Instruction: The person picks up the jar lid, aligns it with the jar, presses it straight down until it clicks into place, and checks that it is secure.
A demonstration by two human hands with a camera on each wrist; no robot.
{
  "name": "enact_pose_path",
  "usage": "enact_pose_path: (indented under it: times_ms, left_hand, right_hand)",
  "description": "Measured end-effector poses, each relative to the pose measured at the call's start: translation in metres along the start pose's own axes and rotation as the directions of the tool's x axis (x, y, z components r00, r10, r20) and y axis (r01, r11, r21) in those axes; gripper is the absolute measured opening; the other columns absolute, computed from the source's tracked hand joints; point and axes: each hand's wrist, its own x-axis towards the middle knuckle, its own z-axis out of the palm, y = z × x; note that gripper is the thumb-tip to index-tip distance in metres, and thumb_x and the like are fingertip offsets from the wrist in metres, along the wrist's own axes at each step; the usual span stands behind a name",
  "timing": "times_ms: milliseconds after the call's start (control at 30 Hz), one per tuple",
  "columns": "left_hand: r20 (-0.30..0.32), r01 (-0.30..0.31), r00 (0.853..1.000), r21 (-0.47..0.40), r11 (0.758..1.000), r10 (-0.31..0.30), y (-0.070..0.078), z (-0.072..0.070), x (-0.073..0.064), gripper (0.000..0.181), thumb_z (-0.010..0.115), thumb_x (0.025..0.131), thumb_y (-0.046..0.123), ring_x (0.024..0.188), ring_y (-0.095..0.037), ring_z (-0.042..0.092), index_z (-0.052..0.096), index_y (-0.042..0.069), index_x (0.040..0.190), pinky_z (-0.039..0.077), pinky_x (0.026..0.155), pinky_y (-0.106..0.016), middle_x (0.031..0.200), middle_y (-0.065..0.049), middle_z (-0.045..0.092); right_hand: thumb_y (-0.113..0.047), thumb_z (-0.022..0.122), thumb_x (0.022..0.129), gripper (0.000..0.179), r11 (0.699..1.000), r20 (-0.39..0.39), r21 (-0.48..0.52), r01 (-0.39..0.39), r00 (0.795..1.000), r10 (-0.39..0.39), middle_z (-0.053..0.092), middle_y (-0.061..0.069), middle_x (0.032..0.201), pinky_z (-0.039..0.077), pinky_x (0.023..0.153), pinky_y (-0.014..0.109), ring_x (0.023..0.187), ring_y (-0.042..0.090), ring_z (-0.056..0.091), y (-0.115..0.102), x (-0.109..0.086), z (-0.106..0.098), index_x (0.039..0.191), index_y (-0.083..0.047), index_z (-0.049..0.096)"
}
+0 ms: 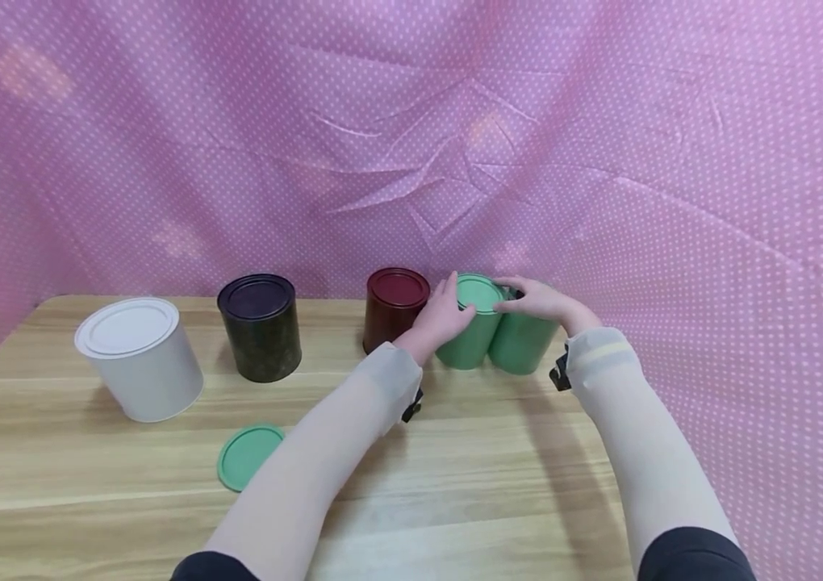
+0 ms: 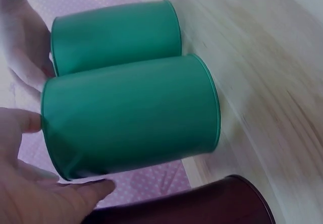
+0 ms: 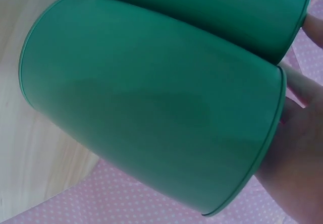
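Observation:
Two tall green cans stand side by side at the back right. The left green can (image 1: 464, 343) has a green lid (image 1: 479, 292) on it. My left hand (image 1: 443, 317) grips its top from the left, thumb at the front of the rim; in the left wrist view that thumb (image 2: 31, 121) touches the edge. From the other side my right hand (image 1: 544, 301) reaches across the top of the right green can (image 1: 524, 343), its thumb and fingers holding the right side of the lidded can's rim. The right can's top is mostly hidden under this hand.
A loose green lid (image 1: 248, 456) lies on the wooden table (image 1: 455, 500), partly behind my left forearm. A dark red can (image 1: 386, 319) stands just left of the green ones. Farther left are a black can (image 1: 262, 339) and a wide white can (image 1: 150, 371). Pink dotted cloth (image 1: 353, 145) hangs behind.

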Motion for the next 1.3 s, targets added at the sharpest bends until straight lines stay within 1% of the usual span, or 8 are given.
enact_pose_path:
  times_ms: [200, 400, 533, 700, 867, 1000, 1133, 1300]
  left_hand:
    - [-0.013, -0.072, 0.997, -0.013, 0.997, 0.072, 0.003, -0.005, -0.01, 0.077, 0.049, 0.1, 0.041, 0.147, -0.033, 0.02, 0.007, 0.01, 0.156, 0.027, 0.117, -0.049, 0.162, -0.017, 0.011]
    - [0.016, -0.13, 0.991, -0.051, 0.99, 0.131, 0.005, -0.014, -0.027, 0.079, 0.049, 0.1, 0.041, 0.147, -0.034, 0.02, 0.004, 0.01, 0.157, 0.029, 0.116, -0.05, 0.162, -0.017, 0.007]
    - [0.041, -0.189, 0.981, -0.063, 0.98, 0.192, 0.005, -0.022, -0.04, 0.078, 0.05, 0.1, 0.04, 0.147, -0.033, 0.02, 0.005, 0.011, 0.157, 0.028, 0.115, -0.051, 0.163, -0.016, 0.007]
    - [0.061, -0.264, 0.962, -0.05, 0.963, 0.267, 0.001, -0.036, -0.059, 0.077, 0.051, 0.099, 0.042, 0.149, -0.029, 0.015, 0.009, 0.012, 0.157, 0.025, 0.117, -0.05, 0.163, -0.012, 0.01]
    - [0.045, -0.309, 0.95, -0.011, 0.951, 0.309, -0.015, -0.054, -0.079, 0.076, 0.054, 0.098, 0.041, 0.148, -0.029, 0.018, 0.015, 0.011, 0.156, 0.024, 0.118, -0.05, 0.162, -0.015, 0.014]
    - [0.019, -0.33, 0.944, 0.038, 0.943, 0.329, -0.033, -0.067, -0.093, 0.076, 0.056, 0.097, 0.039, 0.148, -0.032, 0.02, 0.019, 0.009, 0.155, 0.024, 0.117, -0.05, 0.161, -0.019, 0.016]
    - [0.017, -0.316, 0.949, 0.069, 0.946, 0.315, -0.051, -0.081, -0.109, 0.074, 0.056, 0.097, 0.038, 0.148, -0.032, 0.018, 0.019, 0.011, 0.155, 0.024, 0.117, -0.053, 0.161, -0.017, 0.016]
    - [0.031, -0.267, 0.964, 0.099, 0.959, 0.265, -0.071, -0.098, -0.131, 0.074, 0.055, 0.097, 0.04, 0.148, -0.034, 0.018, 0.018, 0.014, 0.156, 0.028, 0.114, -0.058, 0.163, -0.013, 0.013]
  right_hand:
    - [-0.039, 0.054, 0.098, 0.073, 0.998, -0.07, 0.051, 0.022, 0.997, -0.018, 0.014, 0.016, 0.162, 0.014, 0.113, 0.068, 0.147, 0.044, 0.012, -0.005, -0.005, 0.002, 0.156, -0.017, 0.016]
    - [-0.04, 0.053, 0.098, 0.075, 0.999, -0.138, 0.047, 0.027, 0.99, -0.021, 0.013, 0.017, 0.161, 0.014, 0.115, 0.065, 0.147, 0.043, 0.011, -0.014, -0.014, 0.007, 0.156, -0.014, 0.014]
    - [-0.039, 0.052, 0.099, 0.076, 0.999, -0.161, 0.04, 0.024, 0.987, -0.018, 0.012, 0.022, 0.16, 0.014, 0.116, 0.062, 0.147, 0.043, 0.011, -0.021, -0.021, 0.011, 0.156, -0.007, 0.013]
    - [-0.04, 0.051, 0.099, 0.076, 0.997, -0.191, 0.075, 0.028, 0.981, -0.013, 0.009, 0.021, 0.161, 0.013, 0.116, 0.063, 0.148, 0.041, 0.008, -0.031, -0.029, 0.019, 0.156, -0.01, 0.01]
    - [-0.04, 0.054, 0.098, 0.076, 0.993, -0.22, 0.072, 0.09, 0.973, -0.072, 0.012, 0.017, 0.162, 0.014, 0.116, 0.062, 0.148, 0.039, 0.01, -0.044, -0.035, 0.034, 0.156, -0.012, 0.014]
    - [-0.037, 0.058, 0.097, 0.076, 0.985, -0.24, 0.051, 0.163, 0.96, -0.147, 0.017, 0.016, 0.161, 0.015, 0.118, 0.058, 0.149, 0.037, 0.012, -0.056, -0.038, 0.048, 0.155, -0.007, 0.018]
    - [-0.036, 0.059, 0.096, 0.075, 0.977, -0.247, 0.053, 0.208, 0.95, -0.189, 0.02, 0.013, 0.161, 0.016, 0.12, 0.052, 0.149, 0.032, 0.015, -0.067, -0.041, 0.062, 0.155, -0.008, 0.02]
    - [-0.034, 0.062, 0.094, 0.075, 0.965, -0.252, 0.055, 0.258, 0.938, -0.236, 0.023, 0.014, 0.16, 0.016, 0.12, 0.051, 0.148, 0.033, 0.016, -0.082, -0.042, 0.08, 0.154, -0.01, 0.024]
